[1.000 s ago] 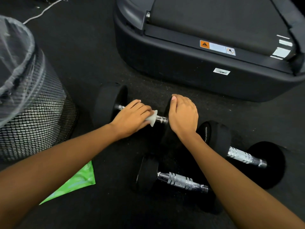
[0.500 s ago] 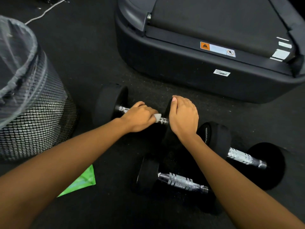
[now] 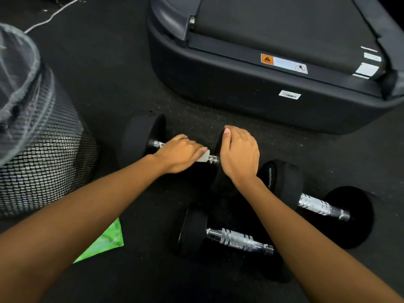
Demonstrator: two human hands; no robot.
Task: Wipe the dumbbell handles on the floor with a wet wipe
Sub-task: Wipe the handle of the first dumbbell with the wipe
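Black rubber floor (image 3: 109, 84) everywhere, all kit sits on it. Treadmill (image 3: 240, 101) rear end fills 12 to 2 o'clock: dark housing, orange warning label (image 3: 267, 59), white barcode sticker (image 3: 289, 94). Mesh bin (image 3: 43, 171) at 9 o'clock, clear liner (image 3: 17, 73) folded over its rim.

Three dumbbells, black heads, chrome knurled bars. Far dumbbell (image 3: 140, 138) dead centre, lying roughly 9-to-3, near the treadmill but apart from it. Right dumbbell (image 3: 319, 206) at 4 o'clock, its left head just beside my right wrist. Near dumbbell (image 3: 236, 239) at 5 o'clock, its right end hidden under my right forearm.

Left hand (image 3: 181, 154) comes in from 8 o'clock, fingers curled over the far dumbbell's handle (image 3: 159, 144), gripping the wet wipe (image 3: 203, 158) against the bar. Only a white corner of the wipe shows past my fingertips, on the 3 o'clock side. Short chrome stubs are visible either side of the hand.

Right hand (image 3: 239, 154) comes in from 5 o'clock, wrapped over the top of that dumbbell's right head, thumb on the inner face, fingers over the outer side, holding it.

Green pack (image 3: 105, 241) at 7 o'clock, flat on the floor, partly under my left forearm. Thin white cable (image 3: 54, 14) at 11 o'clock, far corner
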